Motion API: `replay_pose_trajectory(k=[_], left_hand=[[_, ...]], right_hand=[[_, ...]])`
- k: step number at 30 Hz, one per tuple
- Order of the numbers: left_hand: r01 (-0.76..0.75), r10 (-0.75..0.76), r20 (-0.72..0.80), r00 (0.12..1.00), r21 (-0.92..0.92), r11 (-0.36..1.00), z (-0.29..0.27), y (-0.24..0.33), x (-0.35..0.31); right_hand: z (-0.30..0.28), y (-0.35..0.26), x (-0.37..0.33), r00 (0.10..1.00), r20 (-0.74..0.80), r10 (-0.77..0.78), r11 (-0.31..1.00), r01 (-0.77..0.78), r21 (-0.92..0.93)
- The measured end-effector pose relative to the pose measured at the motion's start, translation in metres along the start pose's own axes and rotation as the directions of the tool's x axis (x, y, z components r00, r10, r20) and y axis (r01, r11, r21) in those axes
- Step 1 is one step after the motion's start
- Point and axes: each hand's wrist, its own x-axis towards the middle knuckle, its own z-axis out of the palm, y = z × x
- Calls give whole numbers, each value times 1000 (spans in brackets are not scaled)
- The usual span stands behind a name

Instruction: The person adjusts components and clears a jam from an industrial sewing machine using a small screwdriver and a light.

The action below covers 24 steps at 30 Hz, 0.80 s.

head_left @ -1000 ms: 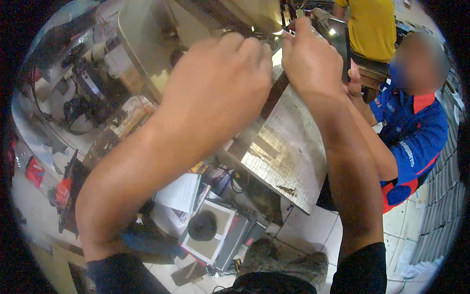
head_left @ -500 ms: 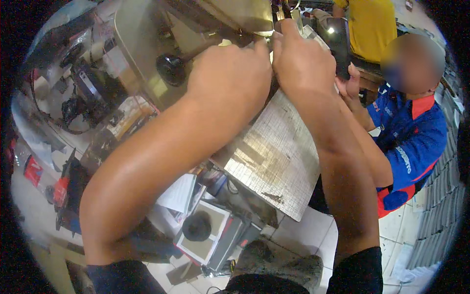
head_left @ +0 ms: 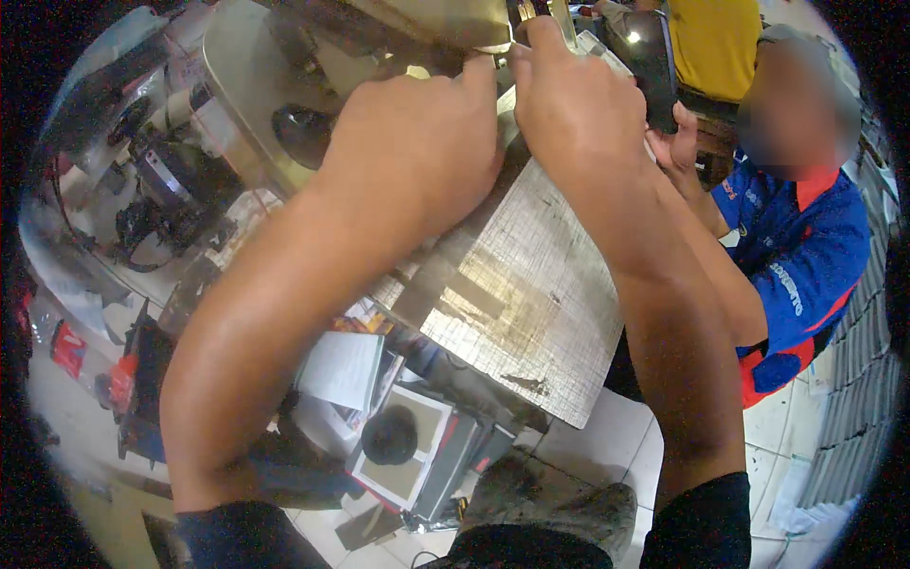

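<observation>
Both my hands are raised close together at the front of a beige machine (head_left: 248,59), over the far end of a scratched metal plate (head_left: 559,294). My left hand (head_left: 412,142) is curled with its back toward me, its fingertips by the machine's lower edge. My right hand (head_left: 583,114) is bent beside it, the index finger stretched up to a brass-coloured metal part (head_left: 557,13) and the other fingers folded. What either hand grips is hidden behind the knuckles. A rounded black knob (head_left: 300,135) sits left of my left hand.
To the right, a person in a blue and red shirt (head_left: 806,247) holds a dark phone (head_left: 654,76) with its light on near my right hand. Another person in yellow (head_left: 716,47) is behind. Papers (head_left: 343,370) and a box with a black round object (head_left: 390,434) lie below; clutter (head_left: 166,180) fills the left.
The view has shifted slightly, so the machine and both hands appear a little farther left. My left hand has turned slightly; both hands stay at the same spot on the machine.
</observation>
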Motion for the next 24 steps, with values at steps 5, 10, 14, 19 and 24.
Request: replay_pose_trajectory(k=[5, 10, 14, 19, 24], left_hand=[[38, -34, -96, 995, 40, 998, 0, 6, -2], [60, -58, -96, 994, 21, 998, -3, 5, -11], [44, -44, -75, 996, 8, 999, -11, 8, -11], [-8, 8, -25, 1000, 8, 1000, -9, 1, -12], [39, -35, 79, 996, -49, 998, -3, -2, 0]], right_hand=[[-2, 5, -3, 999, 42, -7, 999, 5, 51], [0, 4, -4, 998, 43, -49, 998, 47, 46], [-2, 8, -6, 995, 23, -95, 993, 94, 68], [2, 11, 0, 993, 41, -113, 990, 110, 86], [-8, 8, 4, 991, 106, -83, 992, 73, 100]])
